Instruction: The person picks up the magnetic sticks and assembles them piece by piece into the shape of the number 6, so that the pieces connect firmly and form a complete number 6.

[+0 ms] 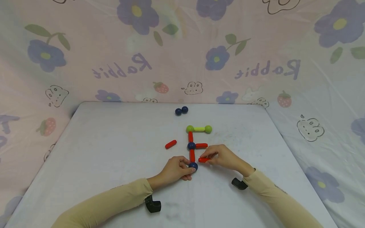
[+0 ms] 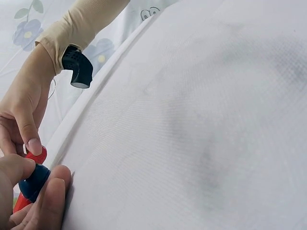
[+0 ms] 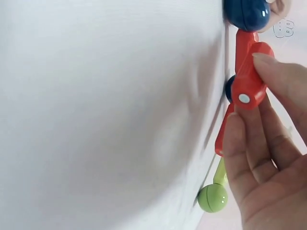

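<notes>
head: four blue balls, two green balls, one green stick, five red sticks. left hand pinches the bottom blue ball; right hand pinches one red stick near it. left wrist: one blue ball. right wrist: two blue balls, one green.

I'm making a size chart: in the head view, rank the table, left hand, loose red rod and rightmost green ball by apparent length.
Table
Left hand
Loose red rod
Rightmost green ball
</notes>
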A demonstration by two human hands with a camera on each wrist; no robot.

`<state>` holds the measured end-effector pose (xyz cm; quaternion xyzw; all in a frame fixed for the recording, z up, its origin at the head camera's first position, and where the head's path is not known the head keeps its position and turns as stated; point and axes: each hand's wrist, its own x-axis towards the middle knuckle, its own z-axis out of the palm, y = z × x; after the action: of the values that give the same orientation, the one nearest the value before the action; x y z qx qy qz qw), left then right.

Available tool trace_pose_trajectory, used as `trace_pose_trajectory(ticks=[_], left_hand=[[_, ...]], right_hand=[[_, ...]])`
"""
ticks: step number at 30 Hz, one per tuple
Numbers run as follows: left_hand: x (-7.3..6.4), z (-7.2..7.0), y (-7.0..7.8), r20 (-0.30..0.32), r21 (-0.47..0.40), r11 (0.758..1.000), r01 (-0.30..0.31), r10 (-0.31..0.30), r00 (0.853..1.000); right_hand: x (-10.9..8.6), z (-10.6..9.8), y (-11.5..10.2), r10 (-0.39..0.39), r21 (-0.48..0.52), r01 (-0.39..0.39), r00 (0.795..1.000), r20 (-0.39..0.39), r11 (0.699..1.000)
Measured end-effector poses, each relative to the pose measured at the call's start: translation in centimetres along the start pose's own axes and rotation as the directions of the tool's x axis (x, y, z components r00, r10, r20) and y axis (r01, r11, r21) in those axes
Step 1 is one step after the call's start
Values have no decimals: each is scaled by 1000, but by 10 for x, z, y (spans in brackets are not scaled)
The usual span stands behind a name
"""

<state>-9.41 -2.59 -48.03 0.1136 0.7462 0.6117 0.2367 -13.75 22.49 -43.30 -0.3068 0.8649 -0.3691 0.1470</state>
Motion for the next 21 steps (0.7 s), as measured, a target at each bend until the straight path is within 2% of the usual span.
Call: trace_pose_trajectory(ticks=[9,21], left_hand=[[-1,0,0,-4,22,1000,-5,5,1000],[-1,-1,1,6,36,999,-29,29,1000]], right_hand=[[-6,4,5,-32,-8,32,999,14,999],[-8,7,2,-26,-24,27,999,43,999]])
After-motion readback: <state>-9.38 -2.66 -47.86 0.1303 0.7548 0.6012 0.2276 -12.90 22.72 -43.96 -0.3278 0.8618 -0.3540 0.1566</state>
